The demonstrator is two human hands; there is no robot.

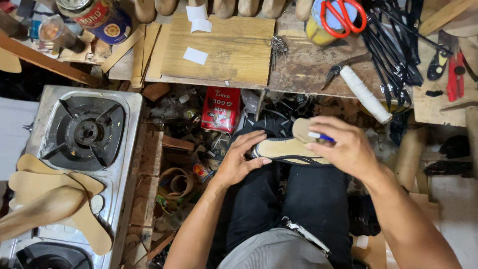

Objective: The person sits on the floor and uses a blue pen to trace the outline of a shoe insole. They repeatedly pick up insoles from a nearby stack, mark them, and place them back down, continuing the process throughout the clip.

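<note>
Shoe [286, 151] lying sole-up across the lap, long axis running left to right, left hand [239, 162] gripping its near end, right hand [343, 147] pinching a blue-and-white pen [321, 136] over it, yellow jar [323, 22] holding red scissors [341, 15] on the workbench [308, 69]

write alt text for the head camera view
Seen from above, a seated person's left hand steadies a tan shoe sole on their lap while the right hand holds a blue-and-white pen over it. A gas stove stands at the left.
</note>
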